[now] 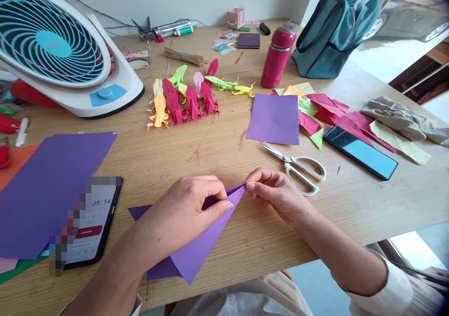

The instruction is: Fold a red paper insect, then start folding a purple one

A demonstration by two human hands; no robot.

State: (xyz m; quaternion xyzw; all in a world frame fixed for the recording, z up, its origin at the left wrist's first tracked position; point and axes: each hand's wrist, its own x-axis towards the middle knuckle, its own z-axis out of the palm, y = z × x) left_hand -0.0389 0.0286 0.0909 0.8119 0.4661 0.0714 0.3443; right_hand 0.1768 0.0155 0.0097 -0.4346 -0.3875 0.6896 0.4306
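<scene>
A folded sheet of purple paper (205, 248) lies at the table's front edge, its pointed corner toward the right. My left hand (194, 203) reaches over it, thumb and fingers closed on the paper's upper edge. At the pointed tip, my right hand (268, 187) pinches the corner between thumb and finger. Beyond the right hand rest scissors (294, 164) with white handles, blades slightly apart. A flat purple square (275, 119) lies behind the scissors. The left forearm hides part of the folded sheet.
Several folded paper figures (191, 100) stand mid-table. A fan (119, 82) is at left, above stacked purple sheets (52, 180) and a phone (98, 231) showing a timer. On the right are another phone (361, 152), paper scraps (329, 107), a pink bottle (278, 58) and a teal bag (324, 40).
</scene>
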